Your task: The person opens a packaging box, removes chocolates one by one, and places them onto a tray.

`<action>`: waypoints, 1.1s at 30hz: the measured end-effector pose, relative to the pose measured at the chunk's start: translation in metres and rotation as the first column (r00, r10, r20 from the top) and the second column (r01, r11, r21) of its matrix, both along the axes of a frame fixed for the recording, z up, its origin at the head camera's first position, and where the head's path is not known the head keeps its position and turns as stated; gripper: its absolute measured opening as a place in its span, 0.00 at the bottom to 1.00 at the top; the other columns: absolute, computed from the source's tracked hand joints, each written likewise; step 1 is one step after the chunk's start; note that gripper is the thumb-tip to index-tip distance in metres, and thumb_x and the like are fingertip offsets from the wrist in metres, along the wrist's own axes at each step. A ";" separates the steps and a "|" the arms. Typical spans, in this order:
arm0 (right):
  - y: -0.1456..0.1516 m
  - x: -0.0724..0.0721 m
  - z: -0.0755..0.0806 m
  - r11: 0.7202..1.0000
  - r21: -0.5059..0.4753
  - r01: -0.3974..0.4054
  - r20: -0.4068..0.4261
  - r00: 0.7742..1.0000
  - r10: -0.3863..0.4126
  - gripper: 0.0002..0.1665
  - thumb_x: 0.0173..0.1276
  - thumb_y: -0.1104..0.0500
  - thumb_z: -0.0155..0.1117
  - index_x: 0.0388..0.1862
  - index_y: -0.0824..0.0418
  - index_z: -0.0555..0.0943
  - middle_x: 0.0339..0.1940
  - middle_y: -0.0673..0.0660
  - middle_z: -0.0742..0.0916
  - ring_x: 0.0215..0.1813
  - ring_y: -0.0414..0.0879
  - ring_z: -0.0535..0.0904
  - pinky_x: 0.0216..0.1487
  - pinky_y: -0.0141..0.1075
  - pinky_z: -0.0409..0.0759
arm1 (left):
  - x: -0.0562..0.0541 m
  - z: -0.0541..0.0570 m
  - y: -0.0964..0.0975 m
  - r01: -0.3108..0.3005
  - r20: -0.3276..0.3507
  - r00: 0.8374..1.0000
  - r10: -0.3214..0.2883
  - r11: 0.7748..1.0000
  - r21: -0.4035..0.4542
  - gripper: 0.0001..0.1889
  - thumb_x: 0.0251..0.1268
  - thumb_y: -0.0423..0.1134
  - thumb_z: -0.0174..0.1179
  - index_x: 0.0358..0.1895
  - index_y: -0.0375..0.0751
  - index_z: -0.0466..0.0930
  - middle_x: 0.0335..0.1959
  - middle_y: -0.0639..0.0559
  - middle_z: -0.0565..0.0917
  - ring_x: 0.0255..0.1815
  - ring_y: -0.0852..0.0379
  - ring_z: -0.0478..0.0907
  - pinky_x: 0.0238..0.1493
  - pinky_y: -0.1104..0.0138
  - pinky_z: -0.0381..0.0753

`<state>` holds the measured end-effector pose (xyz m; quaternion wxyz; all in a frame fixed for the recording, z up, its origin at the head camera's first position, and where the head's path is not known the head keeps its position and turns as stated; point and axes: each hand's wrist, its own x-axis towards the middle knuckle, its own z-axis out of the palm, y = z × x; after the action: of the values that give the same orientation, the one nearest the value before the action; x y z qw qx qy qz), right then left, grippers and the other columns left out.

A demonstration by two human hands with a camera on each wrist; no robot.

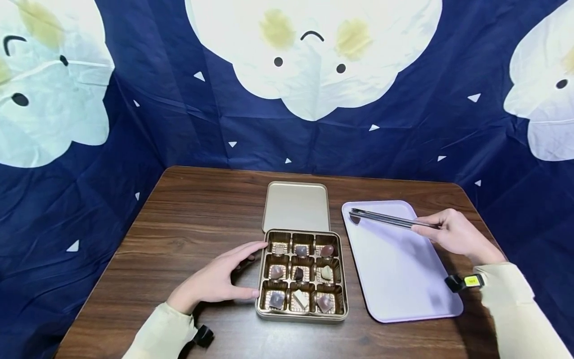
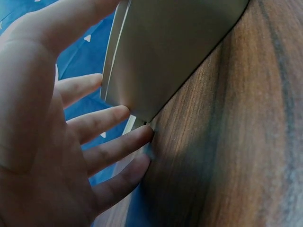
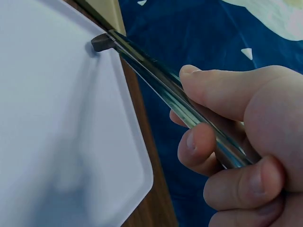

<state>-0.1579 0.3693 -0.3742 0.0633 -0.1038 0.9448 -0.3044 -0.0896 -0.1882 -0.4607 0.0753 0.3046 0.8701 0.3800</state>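
My right hand [image 1: 457,235] grips slim metal tongs [image 1: 390,218], pinched nearly closed. Their tips are at a small dark chocolate [image 1: 355,219] by the far left corner of a pale lilac tray [image 1: 403,269]; in the right wrist view that chocolate [image 3: 102,42] sits between or against the tips, just over the tray surface. At the left side of a gold tin [image 1: 301,318], my left hand [image 1: 215,276] has its fingers spread, fingertips touching the tin wall [image 2: 161,52]. Chocolates of several shapes, including a white one [image 1: 300,299], lie in its compartments; the back left compartment [image 1: 280,244] shows only gold lining.
Behind the tin lies its flat gold lid [image 1: 297,207], close against the tin's back edge. The brown wooden table [image 1: 188,239] is bordered by a dark blue cloth [image 1: 269,134] with white cloud prints. The tray stands right of the tin, a narrow strip of table between them.
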 end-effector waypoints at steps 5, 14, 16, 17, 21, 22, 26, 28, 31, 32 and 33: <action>0.003 -0.001 -0.005 1.000 -0.021 0.016 0.054 0.998 -0.015 0.21 0.73 0.50 0.72 0.55 0.64 0.90 0.18 0.46 0.80 0.20 0.38 0.71 0.19 0.33 0.69 | 0.000 0.000 0.000 0.004 -0.013 1.000 -0.004 1.000 0.003 0.53 0.56 0.66 0.76 0.84 0.59 0.59 0.81 0.63 0.65 0.70 0.55 0.75 0.73 0.47 0.73; 0.007 -0.003 -0.010 1.000 -0.014 0.013 0.060 0.998 -0.012 0.22 0.72 0.51 0.73 0.56 0.67 0.89 0.28 0.54 0.87 0.25 0.37 0.73 0.22 0.34 0.70 | 0.001 -0.001 0.000 -0.002 -0.019 1.000 0.002 1.000 0.001 0.53 0.56 0.66 0.75 0.84 0.59 0.60 0.80 0.61 0.66 0.70 0.55 0.76 0.72 0.46 0.74; 0.007 -0.003 -0.011 1.000 -0.016 0.012 0.055 0.998 -0.011 0.22 0.72 0.51 0.73 0.55 0.66 0.90 0.30 0.54 0.88 0.26 0.37 0.73 0.22 0.33 0.69 | 0.001 -0.001 -0.001 -0.003 -0.019 1.000 0.003 1.000 0.003 0.53 0.57 0.66 0.75 0.84 0.58 0.60 0.80 0.60 0.66 0.70 0.54 0.76 0.72 0.46 0.74; 0.007 -0.003 -0.012 1.000 -0.018 0.011 0.054 0.999 -0.011 0.22 0.72 0.51 0.73 0.55 0.66 0.90 0.32 0.54 0.89 0.27 0.36 0.73 0.22 0.33 0.68 | 0.001 -0.001 -0.001 -0.002 -0.019 1.000 0.003 1.000 0.003 0.53 0.57 0.66 0.75 0.84 0.58 0.60 0.80 0.60 0.66 0.69 0.54 0.76 0.72 0.45 0.74; 0.010 -0.003 -0.015 1.000 -0.018 0.014 0.052 0.999 -0.013 0.22 0.72 0.51 0.73 0.55 0.67 0.89 0.33 0.55 0.90 0.29 0.36 0.74 0.23 0.33 0.69 | 0.001 0.000 0.000 0.002 -0.015 1.000 -0.001 1.000 0.007 0.53 0.57 0.67 0.74 0.84 0.58 0.60 0.81 0.58 0.67 0.69 0.53 0.76 0.72 0.45 0.74; 0.010 -0.003 -0.016 1.000 -0.018 0.018 0.054 0.998 -0.017 0.22 0.72 0.51 0.73 0.55 0.67 0.89 0.33 0.55 0.90 0.28 0.36 0.74 0.23 0.33 0.70 | 0.001 0.000 0.000 0.002 -0.014 1.000 -0.002 1.000 0.008 0.53 0.57 0.67 0.74 0.84 0.57 0.60 0.80 0.58 0.67 0.69 0.53 0.76 0.72 0.45 0.74; 0.013 -0.001 -0.018 1.000 -0.012 0.026 0.051 0.998 -0.025 0.23 0.73 0.50 0.73 0.56 0.67 0.89 0.34 0.56 0.91 0.29 0.36 0.77 0.25 0.32 0.74 | 0.000 0.001 -0.001 0.003 -0.016 1.000 -0.003 1.000 0.006 0.53 0.57 0.67 0.74 0.84 0.58 0.60 0.80 0.57 0.67 0.69 0.52 0.76 0.71 0.45 0.74; 0.013 0.001 -0.018 0.999 -0.008 0.032 0.051 0.998 -0.032 0.24 0.73 0.50 0.73 0.56 0.68 0.88 0.35 0.56 0.91 0.29 0.36 0.76 0.24 0.33 0.74 | 0.000 0.000 -0.001 0.000 -0.014 1.000 0.000 1.000 0.004 0.53 0.56 0.67 0.74 0.84 0.58 0.59 0.80 0.58 0.67 0.69 0.53 0.76 0.72 0.46 0.74; 0.014 0.003 -0.018 0.999 0.003 0.043 0.055 0.998 -0.043 0.27 0.73 0.48 0.72 0.57 0.69 0.88 0.38 0.57 0.91 0.29 0.36 0.77 0.24 0.32 0.73 | -0.001 0.000 -0.001 -0.003 -0.015 1.000 0.003 1.000 -0.001 0.54 0.55 0.68 0.74 0.84 0.58 0.59 0.80 0.60 0.67 0.69 0.53 0.76 0.72 0.46 0.74; 0.014 0.004 -0.017 0.999 0.009 0.045 0.059 0.997 -0.045 0.28 0.73 0.48 0.72 0.58 0.70 0.87 0.40 0.58 0.92 0.30 0.36 0.77 0.24 0.32 0.73 | -0.001 0.000 -0.001 -0.004 -0.012 1.000 0.004 1.000 0.000 0.54 0.55 0.68 0.75 0.84 0.59 0.60 0.80 0.61 0.67 0.69 0.54 0.76 0.72 0.47 0.74; 0.015 0.005 -0.017 0.999 0.013 0.052 0.064 0.997 -0.053 0.29 0.73 0.47 0.72 0.58 0.70 0.87 0.42 0.58 0.92 0.31 0.36 0.77 0.25 0.32 0.73 | -0.001 0.001 -0.001 -0.004 -0.011 1.000 0.004 1.000 0.002 0.54 0.55 0.68 0.75 0.84 0.59 0.60 0.80 0.61 0.66 0.69 0.54 0.76 0.72 0.47 0.75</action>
<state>-0.1532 0.3839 -0.3914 0.0862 -0.0689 0.9464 -0.3035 -0.0903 -0.1890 -0.4601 0.0695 0.3051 0.8708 0.3792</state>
